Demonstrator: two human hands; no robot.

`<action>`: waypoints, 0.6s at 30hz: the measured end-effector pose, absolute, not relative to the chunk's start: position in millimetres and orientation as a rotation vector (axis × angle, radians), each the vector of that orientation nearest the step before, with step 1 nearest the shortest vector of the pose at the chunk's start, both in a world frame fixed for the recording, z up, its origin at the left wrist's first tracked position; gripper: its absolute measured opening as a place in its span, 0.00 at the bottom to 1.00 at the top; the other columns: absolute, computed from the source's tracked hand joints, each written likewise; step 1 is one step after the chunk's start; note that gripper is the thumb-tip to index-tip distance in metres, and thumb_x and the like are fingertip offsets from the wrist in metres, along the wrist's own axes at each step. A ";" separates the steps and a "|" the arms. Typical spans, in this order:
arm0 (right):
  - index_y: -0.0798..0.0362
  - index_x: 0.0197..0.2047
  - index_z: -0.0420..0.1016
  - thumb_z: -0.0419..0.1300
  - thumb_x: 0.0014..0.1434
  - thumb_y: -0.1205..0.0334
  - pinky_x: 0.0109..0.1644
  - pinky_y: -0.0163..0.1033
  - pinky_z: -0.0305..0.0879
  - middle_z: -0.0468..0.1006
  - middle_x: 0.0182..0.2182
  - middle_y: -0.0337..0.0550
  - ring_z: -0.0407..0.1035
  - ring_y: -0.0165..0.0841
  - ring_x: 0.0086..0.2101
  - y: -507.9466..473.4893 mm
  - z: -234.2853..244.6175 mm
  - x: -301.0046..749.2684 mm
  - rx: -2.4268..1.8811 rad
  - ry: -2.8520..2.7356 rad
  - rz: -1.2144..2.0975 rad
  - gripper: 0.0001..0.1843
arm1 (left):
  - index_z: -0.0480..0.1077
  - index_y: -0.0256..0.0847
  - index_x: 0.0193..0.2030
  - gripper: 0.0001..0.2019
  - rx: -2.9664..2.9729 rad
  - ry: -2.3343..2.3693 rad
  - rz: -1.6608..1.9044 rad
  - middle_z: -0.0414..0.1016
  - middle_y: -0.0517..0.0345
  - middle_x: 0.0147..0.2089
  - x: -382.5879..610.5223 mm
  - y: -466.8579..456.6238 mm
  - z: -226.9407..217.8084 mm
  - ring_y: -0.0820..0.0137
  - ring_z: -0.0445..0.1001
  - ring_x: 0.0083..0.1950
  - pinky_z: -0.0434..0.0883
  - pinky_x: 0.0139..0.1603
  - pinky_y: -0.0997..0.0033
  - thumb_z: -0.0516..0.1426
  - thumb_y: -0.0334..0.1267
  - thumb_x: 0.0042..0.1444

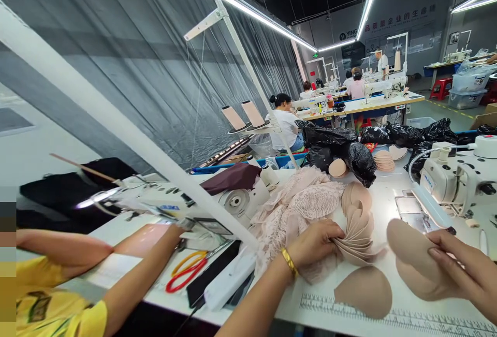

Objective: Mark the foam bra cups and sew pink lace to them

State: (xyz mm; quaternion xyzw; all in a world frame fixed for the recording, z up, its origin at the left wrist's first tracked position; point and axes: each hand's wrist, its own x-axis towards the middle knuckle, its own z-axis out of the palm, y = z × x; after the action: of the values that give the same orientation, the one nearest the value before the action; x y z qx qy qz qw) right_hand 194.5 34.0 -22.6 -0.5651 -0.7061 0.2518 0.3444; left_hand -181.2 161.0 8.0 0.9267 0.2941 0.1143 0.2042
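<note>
My left hand (315, 244), with a gold bracelet at the wrist, pinches the lower end of a fanned stack of beige bra pads (356, 231). Between the thumb and fingers of my right hand (462, 264) is a bra pad (408, 244); more beige pads (417, 281) show beneath it, and whether they are gripped too I cannot tell. A single loose pad (364, 293) lies flat near the table's front edge, between my hands. Left of the stack is a heap of pale pink lace fabric (298, 205), partly behind my left hand.
A sewing machine (446, 176) stands at the right, with black plastic bags (330, 143) and stacked pads (384, 161) behind. A ruler strip (318, 302) runs along the front edge. Left are red-and-yellow-handled scissors (186, 272), a white thread-stand pole (128, 119) and a co-worker's arms (143, 264).
</note>
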 end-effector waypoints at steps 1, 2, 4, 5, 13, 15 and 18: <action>0.43 0.55 0.77 0.49 0.75 0.40 0.45 0.42 0.78 0.85 0.47 0.47 0.80 0.46 0.46 32.5 -21.5 201.0 -1.454 -1.844 0.826 0.22 | 0.75 0.42 0.40 0.13 2.589 0.814 0.313 0.80 0.61 0.39 -180.3 160.4 9.1 0.67 0.77 0.43 0.69 0.49 0.70 0.57 0.21 0.54; 0.43 0.55 0.78 0.49 0.75 0.38 0.47 0.43 0.79 0.85 0.48 0.47 0.80 0.47 0.48 33.6 -22.0 207.3 -1.447 -1.870 0.967 0.24 | 0.75 0.43 0.40 0.14 2.595 0.810 0.307 0.80 0.61 0.39 -179.6 159.8 10.2 0.67 0.77 0.43 0.69 0.50 0.70 0.57 0.21 0.54; 0.44 0.53 0.80 0.48 0.75 0.37 0.51 0.46 0.79 0.86 0.49 0.48 0.80 0.49 0.50 40.2 -26.5 217.9 -1.490 -1.940 1.064 0.26 | 0.76 0.43 0.41 0.14 2.608 0.806 0.294 0.81 0.61 0.40 -178.5 158.8 12.1 0.67 0.77 0.44 0.68 0.51 0.69 0.57 0.20 0.54; 0.44 0.53 0.80 0.48 0.75 0.37 0.53 0.50 0.78 0.86 0.50 0.48 0.79 0.50 0.51 44.2 -29.4 221.1 -1.529 -1.972 1.003 0.26 | 0.76 0.43 0.41 0.14 2.615 0.805 0.288 0.81 0.61 0.40 -178.2 158.4 13.0 0.66 0.77 0.44 0.69 0.51 0.69 0.57 0.21 0.55; 0.40 0.69 0.71 0.48 0.74 0.57 0.60 0.56 0.76 0.75 0.68 0.48 0.76 0.48 0.60 70.8 -1.0 171.6 -1.419 -2.125 0.461 0.24 | 0.76 0.43 0.42 0.09 2.662 0.778 0.241 0.81 0.58 0.42 -175.8 156.2 18.1 0.65 0.78 0.47 0.69 0.52 0.68 0.59 0.25 0.62; 0.42 0.73 0.66 0.52 0.72 0.59 0.65 0.57 0.71 0.70 0.71 0.50 0.70 0.48 0.65 85.7 7.7 156.2 -1.273 -2.207 0.400 0.27 | 0.77 0.43 0.43 0.08 2.669 0.782 0.238 0.81 0.57 0.42 -175.6 155.3 18.5 0.65 0.78 0.46 0.70 0.51 0.68 0.60 0.26 0.63; 0.49 0.58 0.75 0.56 0.70 0.58 0.57 0.57 0.74 0.80 0.54 0.54 0.74 0.50 0.55 109.9 7.2 146.3 -1.144 -2.280 0.392 0.17 | 0.78 0.43 0.44 0.09 2.668 0.799 0.247 0.82 0.56 0.43 -176.4 153.8 17.1 0.64 0.78 0.47 0.70 0.51 0.67 0.59 0.26 0.63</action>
State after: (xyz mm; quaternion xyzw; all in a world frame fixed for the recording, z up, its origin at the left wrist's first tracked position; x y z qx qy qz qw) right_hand 146.3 109.9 7.2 -0.4259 -0.8489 0.1458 0.2768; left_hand -176.4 153.8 17.1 0.9400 0.2814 0.0869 0.1721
